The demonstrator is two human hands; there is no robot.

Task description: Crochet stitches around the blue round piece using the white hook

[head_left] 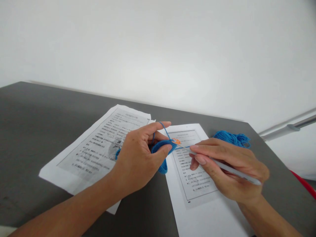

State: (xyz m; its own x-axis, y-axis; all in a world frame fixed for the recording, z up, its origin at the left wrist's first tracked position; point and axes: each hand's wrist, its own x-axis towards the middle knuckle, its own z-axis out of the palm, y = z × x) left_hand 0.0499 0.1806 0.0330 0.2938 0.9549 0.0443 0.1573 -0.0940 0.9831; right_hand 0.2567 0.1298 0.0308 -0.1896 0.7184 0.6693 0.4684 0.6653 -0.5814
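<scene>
My left hand point(142, 154) pinches a blue crocheted piece point(163, 168) between thumb and fingers, and a strand of blue yarn loops over its raised index finger. In my right hand point(227, 168) is a grey-handled crochet hook point(232, 170), held like a pen. The hook's thin tip points left and meets the top edge of the blue piece. A small orange bit point(176, 141) shows at that edge beside the tip. Blue yarn also runs between the piece and my right hand.
Printed sheets lie on the dark table point(158, 207): a left sheet point(98, 131) and a right sheet point(182, 197), partly under my hands. A blue yarn bundle point(232, 138) rests behind my right hand. A white wall point(158, 59) stands behind; a metal bar point(291, 128) is at right.
</scene>
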